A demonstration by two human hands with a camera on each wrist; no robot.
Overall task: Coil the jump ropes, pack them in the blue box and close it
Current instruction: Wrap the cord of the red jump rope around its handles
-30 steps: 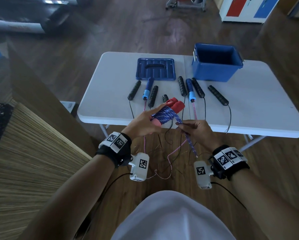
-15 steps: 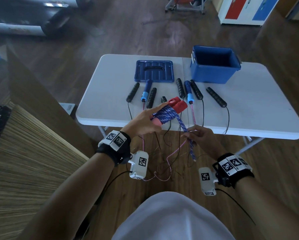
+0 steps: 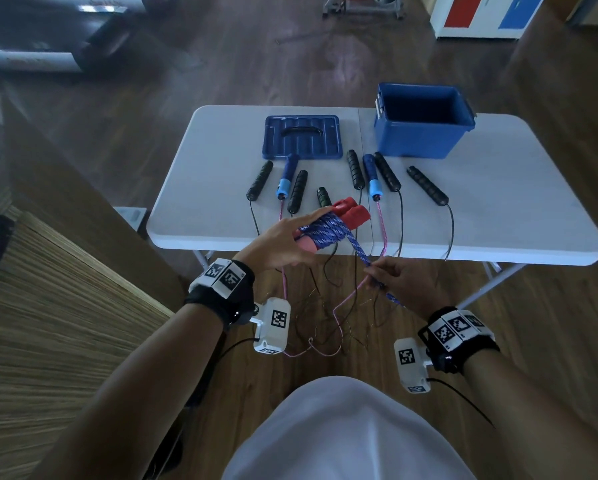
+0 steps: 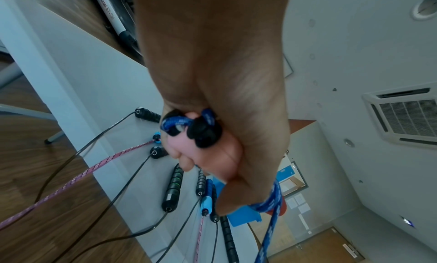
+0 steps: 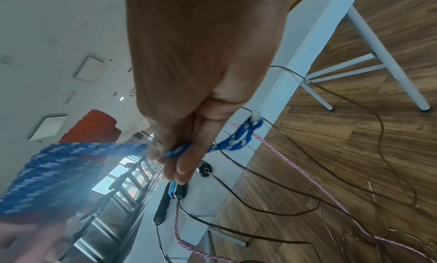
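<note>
Hands (image 3: 283, 244) coil rope (image 3: 325, 230) above table (image 3: 498, 230) edge

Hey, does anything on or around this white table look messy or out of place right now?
Yes. The thin black cords and the pink braided rope trail off the front edge of the white folding table and lie tangled together on the wooden floor. The open blue plastic box looks empty.

On the folding table (image 3: 498, 216), the open box (image 3: 424, 128) stands at the far right, its lid (image 3: 302, 136) lying flat to the left. Jump-rope handles (image 3: 387, 171) lie in a row nearer the front edge, their cords (image 3: 450, 233) hanging over it to the floor (image 3: 221, 64).
</note>
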